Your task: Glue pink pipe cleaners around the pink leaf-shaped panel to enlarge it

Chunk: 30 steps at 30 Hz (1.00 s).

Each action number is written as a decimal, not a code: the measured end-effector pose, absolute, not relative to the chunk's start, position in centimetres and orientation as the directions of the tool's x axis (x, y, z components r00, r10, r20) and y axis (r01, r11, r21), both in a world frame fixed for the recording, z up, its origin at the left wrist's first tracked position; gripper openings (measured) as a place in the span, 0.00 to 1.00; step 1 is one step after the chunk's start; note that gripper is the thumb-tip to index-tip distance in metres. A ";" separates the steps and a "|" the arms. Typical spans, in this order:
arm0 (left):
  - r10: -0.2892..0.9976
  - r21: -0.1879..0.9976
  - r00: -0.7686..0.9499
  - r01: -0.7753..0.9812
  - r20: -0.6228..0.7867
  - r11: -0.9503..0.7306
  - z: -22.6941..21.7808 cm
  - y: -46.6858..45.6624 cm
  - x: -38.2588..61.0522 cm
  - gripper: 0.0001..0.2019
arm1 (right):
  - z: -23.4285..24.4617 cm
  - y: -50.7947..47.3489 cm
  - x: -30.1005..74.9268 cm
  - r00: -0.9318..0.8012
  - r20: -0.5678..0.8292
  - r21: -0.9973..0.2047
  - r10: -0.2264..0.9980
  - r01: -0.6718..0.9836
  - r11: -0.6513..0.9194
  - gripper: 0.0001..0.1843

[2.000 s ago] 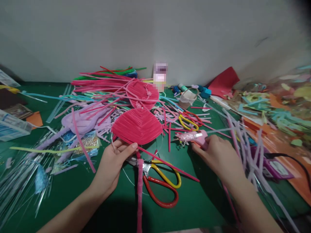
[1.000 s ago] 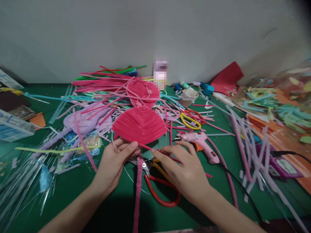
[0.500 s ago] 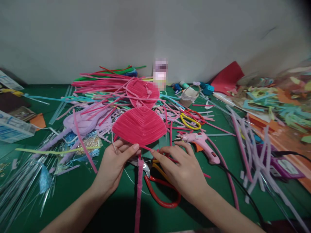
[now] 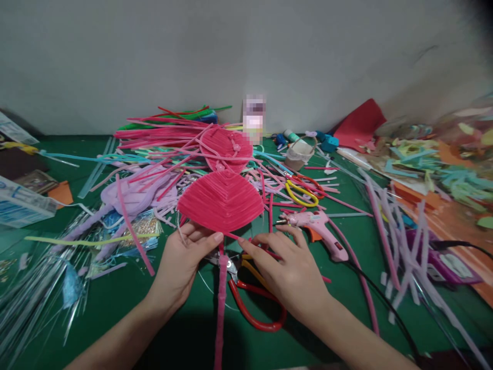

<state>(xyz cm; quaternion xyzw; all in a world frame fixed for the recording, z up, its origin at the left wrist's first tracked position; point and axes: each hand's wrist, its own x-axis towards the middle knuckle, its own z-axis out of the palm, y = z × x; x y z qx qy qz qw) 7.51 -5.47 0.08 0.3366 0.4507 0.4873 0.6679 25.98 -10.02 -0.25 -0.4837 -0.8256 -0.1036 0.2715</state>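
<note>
A pink leaf-shaped piece [image 4: 221, 200] made of pipe cleaners laid side by side sits above a pink wrapped stem [image 4: 220, 318] that runs down toward me. My left hand [image 4: 183, 264] is closed on the leaf's lower edge, thumb in front and fingers behind. From there a thin pink pipe cleaner [image 4: 231, 236] stretches right, and my right hand [image 4: 288, 264] pinches it between thumb and forefinger. Under the hands lie pliers-like cutters with red handles [image 4: 265, 325], partly covered by my right hand. Beyond the leaf rests a rounder pink piece [image 4: 219, 149] with small flower shapes.
A pink glue gun [image 4: 318, 228] lies right of my right hand, its black cord trailing. Scissors with yellow and red handles [image 4: 302, 192], a small basket [image 4: 299, 154] and many loose pipe cleaners [image 4: 157, 139] cover the back. Lilac strips [image 4: 408, 246] lie right; a lilac piece [image 4: 133, 190] lies left.
Almost nothing differs. Both hands keep their hold on the leaf and the thin pink pipe cleaner, with only a slight shift.
</note>
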 end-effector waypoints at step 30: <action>0.926 0.898 0.218 -0.255 -0.308 0.359 0.4 -5.6 7.4 0.20 | 1.6 -9.9 26.0 -0.007 -0.247 -0.940 0.969 -0.243 -0.241 0.25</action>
